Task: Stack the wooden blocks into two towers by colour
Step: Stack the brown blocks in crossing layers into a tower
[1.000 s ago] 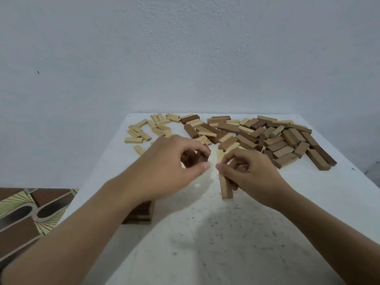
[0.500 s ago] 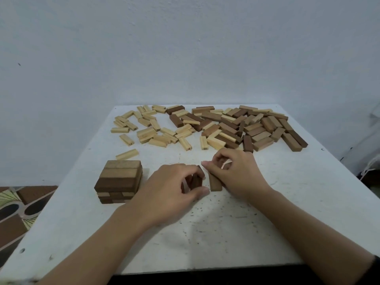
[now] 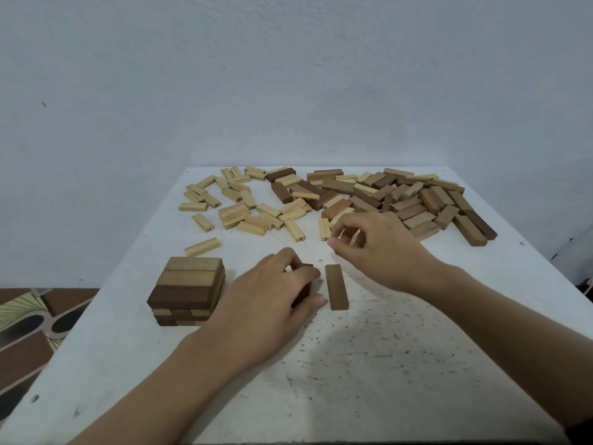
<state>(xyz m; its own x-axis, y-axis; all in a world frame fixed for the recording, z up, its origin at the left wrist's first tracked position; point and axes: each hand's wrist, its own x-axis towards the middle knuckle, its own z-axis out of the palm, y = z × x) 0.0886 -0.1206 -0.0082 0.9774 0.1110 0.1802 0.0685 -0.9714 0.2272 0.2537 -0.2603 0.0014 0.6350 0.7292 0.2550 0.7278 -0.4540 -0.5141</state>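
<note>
A short tower of brown blocks [image 3: 187,292] stands at the table's left. My left hand [image 3: 272,297] curls round a dark brown block [image 3: 303,292] just right of it. A single brown block [image 3: 336,286] lies flat beside that hand, touched by no hand. My right hand [image 3: 382,248] hovers above and behind it, fingers curled, and nothing shows in its grip. Several pale blocks [image 3: 244,210] lie scattered at the back left, and a heap of brown blocks [image 3: 426,203] mixed with pale ones lies at the back right.
The white speckled table [image 3: 369,364] fills the view, with a plain wall behind. A patterned floor [image 3: 29,322] shows past the left edge. One pale block [image 3: 202,247] lies alone behind the tower.
My right hand has let go of the brown block, which now lies flat, and has lifted back toward the heap. My left hand still holds its dark block.
</note>
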